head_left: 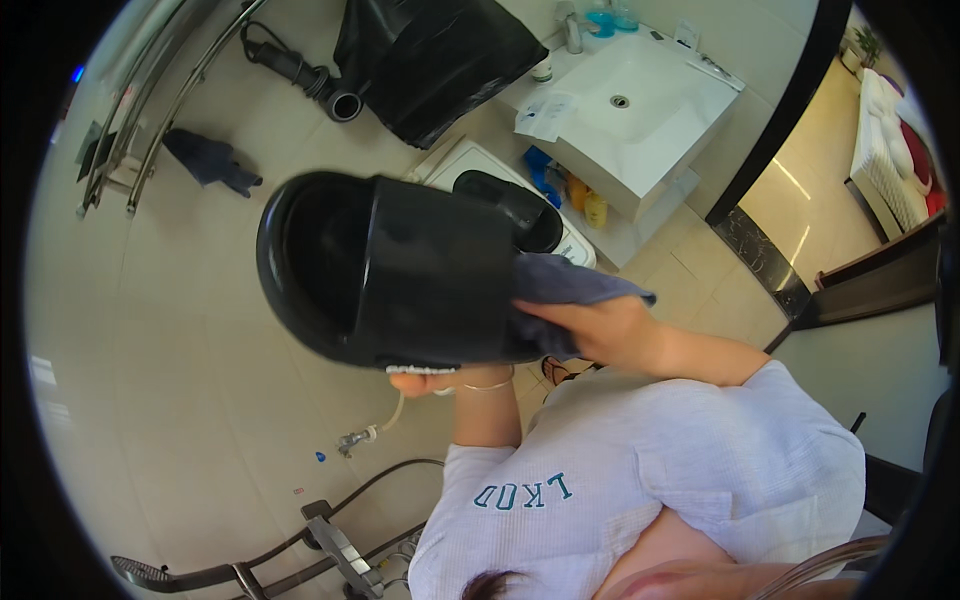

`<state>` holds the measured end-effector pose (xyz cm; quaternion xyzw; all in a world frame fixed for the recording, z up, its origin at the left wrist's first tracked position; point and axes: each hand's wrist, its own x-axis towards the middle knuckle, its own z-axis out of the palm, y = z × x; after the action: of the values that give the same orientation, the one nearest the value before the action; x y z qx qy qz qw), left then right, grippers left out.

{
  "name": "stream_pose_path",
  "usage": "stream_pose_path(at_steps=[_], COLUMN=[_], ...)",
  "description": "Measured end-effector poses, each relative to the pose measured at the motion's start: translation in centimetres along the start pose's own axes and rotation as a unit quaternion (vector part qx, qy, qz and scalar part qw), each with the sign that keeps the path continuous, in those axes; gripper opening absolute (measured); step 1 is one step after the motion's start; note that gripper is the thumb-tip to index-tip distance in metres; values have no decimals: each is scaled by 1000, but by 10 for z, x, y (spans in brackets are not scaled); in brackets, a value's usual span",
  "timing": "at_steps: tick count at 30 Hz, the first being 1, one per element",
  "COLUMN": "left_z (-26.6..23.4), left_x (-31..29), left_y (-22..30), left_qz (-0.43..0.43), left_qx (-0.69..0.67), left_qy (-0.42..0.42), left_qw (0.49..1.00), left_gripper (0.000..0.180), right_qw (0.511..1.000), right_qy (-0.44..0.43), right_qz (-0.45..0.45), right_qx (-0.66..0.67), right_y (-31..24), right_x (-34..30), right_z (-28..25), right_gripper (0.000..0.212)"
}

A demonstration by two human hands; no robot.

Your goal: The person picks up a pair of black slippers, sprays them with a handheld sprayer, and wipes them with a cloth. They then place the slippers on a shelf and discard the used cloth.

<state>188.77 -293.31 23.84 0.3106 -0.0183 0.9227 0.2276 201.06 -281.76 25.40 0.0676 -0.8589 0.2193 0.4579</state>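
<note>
A black slide slipper (440,265) is held up in front of me, its wide strap facing the camera. My left hand (425,383) grips it from the near underside; most of those fingers are hidden behind it. My right hand (610,330) is closed on a dark blue-grey cloth (575,280), which presses against the slipper's right end. Behind it, a second black slipper (525,212) rests on a white surface (575,245), partly covered by the first.
A white washbasin (660,120) with a tap (570,30) stands at the back right, bottles (595,208) beneath it. A black hair dryer (300,75) and a black plastic sheet or bag (440,60) are at the back. Metal rails (180,100) line the left; shower fittings (340,550) are at lower left.
</note>
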Motion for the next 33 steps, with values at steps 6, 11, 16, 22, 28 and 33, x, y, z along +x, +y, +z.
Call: stream_pose_path(at_steps=[6,11,16,22,28,33], left_z=[-3,9,5,-11,-9,-19], left_x=[24,13,10,-1,2,-9], left_y=[5,-15,-15,-8,6,14], left_qz=[-143,-288,-346,-362,-406,-471], left_qx=[240,263,336,326,268,237], left_qy=[20,-40,17,26,71,71], left_qw=[960,920,876,873,871,847], left_gripper=[85,93,97,105,99,90], right_qw=[875,987,986,720,991,972], right_qy=[225,20,-63,152,-51,-86], right_qz=[173,-76,60,371,-121,134], right_qx=[391,137,143,566,19,172], right_y=[26,36,31,43,53,79], right_x=[12,68,73,71,71,67], right_z=[-57,-53,-41,-41,-37,-23], right_gripper=[28,31,27,29,36,24])
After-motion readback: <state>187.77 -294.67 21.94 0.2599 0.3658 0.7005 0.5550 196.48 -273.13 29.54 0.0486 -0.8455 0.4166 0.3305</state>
